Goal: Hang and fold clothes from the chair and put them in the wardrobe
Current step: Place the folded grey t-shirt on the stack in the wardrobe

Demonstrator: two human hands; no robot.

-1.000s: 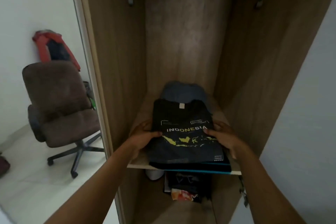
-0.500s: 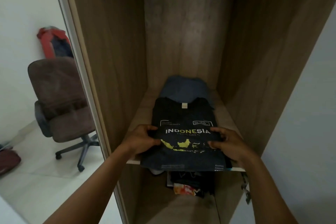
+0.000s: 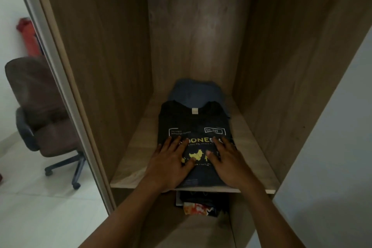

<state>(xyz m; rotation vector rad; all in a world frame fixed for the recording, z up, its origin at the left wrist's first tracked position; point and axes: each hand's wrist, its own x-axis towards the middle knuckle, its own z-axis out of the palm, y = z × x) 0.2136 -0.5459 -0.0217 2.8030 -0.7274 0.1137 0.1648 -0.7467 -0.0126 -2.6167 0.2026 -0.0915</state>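
Head view shows the wooden wardrobe [image 3: 112, 62] filling most of the frame, its shelf [image 3: 132, 159] crossing the lower middle. At the left edge stands a brown office chair [image 3: 38, 110], with something red [image 3: 28, 36] hanging on the wall above it. On the shelf lies a folded black T-shirt [image 3: 193, 125] with a yellow map print, overlapping a folded blue garment [image 3: 196, 94] behind it. More folded clothes [image 3: 199, 205] sit below the shelf. Left hand [image 3: 171, 162] and right hand [image 3: 227, 159] rest flat on the T-shirt's near half, fingers spread, gripping nothing.
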